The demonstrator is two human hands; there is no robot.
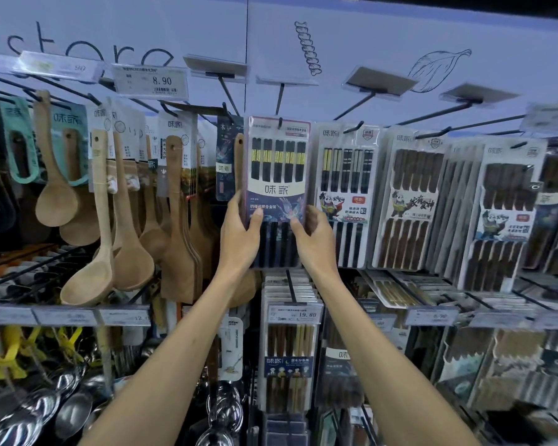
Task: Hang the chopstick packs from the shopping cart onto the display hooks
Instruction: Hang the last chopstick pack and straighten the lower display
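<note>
Two hands, left hand (239,233) and right hand (313,235), pinch the side edges of an upright black chopstick pack (277,175); its hang hole (280,123), straight above them, meets the display hook (281,101).

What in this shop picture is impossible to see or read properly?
Head view only:
The shopping cart: outside the frame.
Lower sides of the chopstick pack: covered by the left hand and right hand.
Whether the pack's hole sits fully on the hook: too small to tell.
The far-left price tag: blurred, only "90" reads.
</note>
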